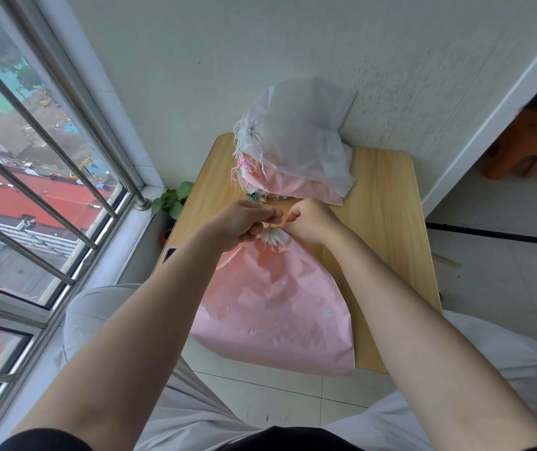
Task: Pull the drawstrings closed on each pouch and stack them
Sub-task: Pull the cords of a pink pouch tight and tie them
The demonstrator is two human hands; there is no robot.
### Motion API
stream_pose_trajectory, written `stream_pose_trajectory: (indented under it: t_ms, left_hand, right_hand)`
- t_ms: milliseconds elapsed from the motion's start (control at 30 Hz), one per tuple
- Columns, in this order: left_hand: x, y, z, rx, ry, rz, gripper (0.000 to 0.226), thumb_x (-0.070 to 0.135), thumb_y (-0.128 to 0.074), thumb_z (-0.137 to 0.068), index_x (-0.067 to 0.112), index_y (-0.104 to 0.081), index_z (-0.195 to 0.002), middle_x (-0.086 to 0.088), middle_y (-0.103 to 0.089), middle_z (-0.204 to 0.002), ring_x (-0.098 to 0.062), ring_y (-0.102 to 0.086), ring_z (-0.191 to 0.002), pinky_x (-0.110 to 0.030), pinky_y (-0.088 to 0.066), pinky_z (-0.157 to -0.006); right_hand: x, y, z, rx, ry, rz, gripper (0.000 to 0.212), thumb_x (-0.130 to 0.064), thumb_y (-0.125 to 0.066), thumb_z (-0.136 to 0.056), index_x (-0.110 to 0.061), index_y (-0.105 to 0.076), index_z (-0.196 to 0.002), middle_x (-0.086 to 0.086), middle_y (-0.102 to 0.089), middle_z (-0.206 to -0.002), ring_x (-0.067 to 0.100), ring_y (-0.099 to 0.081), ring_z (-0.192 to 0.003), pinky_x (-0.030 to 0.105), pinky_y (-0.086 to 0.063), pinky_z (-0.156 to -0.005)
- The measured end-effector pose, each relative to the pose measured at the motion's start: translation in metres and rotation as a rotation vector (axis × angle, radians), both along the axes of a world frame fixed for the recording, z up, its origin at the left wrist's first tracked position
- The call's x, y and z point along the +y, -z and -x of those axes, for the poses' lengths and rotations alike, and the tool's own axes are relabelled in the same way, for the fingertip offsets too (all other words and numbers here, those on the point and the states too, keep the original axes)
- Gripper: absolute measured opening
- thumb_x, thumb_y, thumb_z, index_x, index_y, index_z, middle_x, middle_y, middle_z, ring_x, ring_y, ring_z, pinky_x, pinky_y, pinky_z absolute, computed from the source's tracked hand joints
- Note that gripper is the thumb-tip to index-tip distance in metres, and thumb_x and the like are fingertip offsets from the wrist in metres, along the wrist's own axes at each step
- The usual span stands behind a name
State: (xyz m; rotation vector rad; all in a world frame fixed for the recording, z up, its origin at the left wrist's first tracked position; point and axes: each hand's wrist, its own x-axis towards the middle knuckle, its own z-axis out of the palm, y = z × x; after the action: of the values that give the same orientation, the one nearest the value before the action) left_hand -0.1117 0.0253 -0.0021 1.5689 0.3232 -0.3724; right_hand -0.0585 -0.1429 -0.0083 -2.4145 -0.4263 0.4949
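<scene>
A pink drawstring pouch (276,307) lies on the small wooden table (387,222), its bottom hanging over the near edge. Its mouth (273,237) is gathered tight into white pleats. My left hand (244,222) and my right hand (309,222) meet just above that mouth, each pinching the thin drawstring (272,225). Behind them, against the wall, stands a stack of closed pouches: a white one (296,135) on top, a pink one (293,185) under it, with loose white and pink strings hanging at the left.
A barred window runs along the left. A green potted plant (172,198) sits on the floor beside the table's left edge, and a dark phone (170,254) lies at that edge. An orange stool (521,144) stands at the far right. My knees flank the table.
</scene>
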Motion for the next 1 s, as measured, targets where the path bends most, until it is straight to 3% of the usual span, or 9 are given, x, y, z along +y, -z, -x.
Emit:
stream_pose_trajectory:
  t_ms: [133, 233, 333, 433, 533, 600, 700, 800, 1000]
  left_hand:
    - [-0.008, 0.005, -0.005, 0.006, -0.149, -0.335, 0.031, 0.030, -0.076, -0.084, 0.000, -0.074, -0.083, -0.003, -0.053, -0.051, -0.014, -0.034, -0.036, -0.017, -0.027, -0.037]
    - [-0.013, 0.004, -0.005, -0.023, -0.127, -0.493, 0.040, 0.042, -0.063, -0.092, 0.004, -0.076, -0.088, 0.000, -0.047, -0.049, -0.008, -0.035, -0.032, -0.019, -0.032, -0.039]
    - [-0.013, 0.001, -0.002, -0.027, 0.021, -0.476, 0.029, 0.027, -0.054, -0.097, 0.009, -0.076, -0.100, 0.001, -0.048, -0.057, -0.008, -0.038, -0.042, -0.017, -0.031, -0.041]
    - [-0.011, 0.004, 0.002, -0.057, 0.217, -0.571, 0.026, 0.029, -0.059, -0.094, 0.008, -0.075, -0.098, -0.003, -0.065, -0.074, -0.012, -0.053, -0.057, -0.016, -0.039, -0.045]
    - [-0.010, 0.009, 0.001, -0.110, 0.223, -0.647, 0.025, 0.031, -0.061, -0.095, 0.012, -0.076, -0.097, -0.004, -0.065, -0.074, -0.008, -0.049, -0.051, -0.013, -0.038, -0.046]
    - [-0.007, 0.009, 0.002, -0.082, 0.143, -0.537, 0.025, 0.028, -0.057, -0.097, 0.013, -0.077, -0.097, -0.001, -0.056, -0.062, -0.005, -0.041, -0.043, -0.014, -0.033, -0.042]
    - [0.003, 0.011, 0.002, 0.016, 0.053, -0.276, 0.028, 0.024, -0.051, -0.100, 0.009, -0.075, -0.098, 0.005, -0.036, -0.052, -0.010, -0.027, -0.044, -0.020, -0.019, -0.041]
    - [0.006, 0.009, -0.001, 0.102, -0.018, -0.133, 0.030, 0.018, -0.049, -0.096, 0.002, -0.074, -0.097, 0.003, -0.039, -0.054, -0.009, -0.026, -0.042, -0.021, -0.013, -0.041]
    - [0.002, 0.007, -0.003, 0.151, -0.035, -0.102, 0.036, 0.014, -0.043, -0.089, 0.008, -0.071, -0.066, -0.004, -0.049, -0.059, -0.014, -0.029, -0.044, -0.021, -0.017, -0.042]
  right_hand:
    - [-0.002, -0.009, 0.005, 0.094, 0.000, -0.034, 0.040, -0.043, -0.072, -0.082, -0.005, -0.063, -0.074, 0.004, -0.053, -0.069, 0.017, -0.050, -0.065, 0.034, -0.046, -0.054]
    - [-0.005, -0.018, 0.004, 0.188, 0.021, -0.105, 0.038, -0.044, -0.067, -0.082, -0.011, -0.057, -0.067, 0.000, -0.050, -0.053, 0.014, -0.046, -0.045, 0.033, -0.048, -0.047]
    - [-0.007, -0.027, -0.005, 0.218, 0.110, -0.273, 0.025, -0.028, -0.063, -0.085, -0.009, -0.060, -0.069, -0.003, -0.044, -0.040, 0.016, -0.036, -0.038, 0.024, -0.035, -0.046]
    - [0.001, -0.041, -0.015, 0.269, 0.127, -0.468, 0.022, -0.027, -0.065, -0.087, -0.007, -0.065, -0.077, 0.003, -0.052, -0.055, 0.015, -0.036, -0.044, 0.027, -0.033, -0.049]
    - [0.017, -0.066, -0.018, 0.290, 0.114, -0.785, 0.010, -0.023, -0.067, -0.089, -0.024, -0.072, -0.097, 0.011, -0.060, -0.085, 0.014, -0.046, -0.051, 0.027, -0.043, -0.050]
    - [0.023, -0.074, -0.020, 0.246, 0.140, -0.910, 0.037, -0.013, -0.059, -0.094, -0.038, -0.059, -0.122, 0.005, -0.055, -0.114, 0.014, -0.057, -0.067, 0.024, -0.052, -0.057]
    - [0.019, -0.059, -0.018, 0.076, 0.179, -0.659, 0.048, -0.010, -0.058, -0.091, -0.031, -0.053, -0.133, -0.001, -0.053, -0.120, 0.016, -0.064, -0.081, 0.028, -0.058, -0.068]
    - [0.017, -0.025, -0.009, 0.076, 0.035, -0.368, 0.027, -0.004, -0.063, -0.086, -0.020, -0.073, -0.105, -0.007, -0.069, -0.097, 0.014, -0.067, -0.085, 0.027, -0.055, -0.070]
    - [0.019, 0.007, 0.007, -0.023, 0.010, -0.357, 0.008, -0.010, -0.076, -0.079, -0.016, -0.073, -0.083, -0.009, -0.071, -0.078, 0.008, -0.067, -0.080, 0.023, -0.052, -0.075]
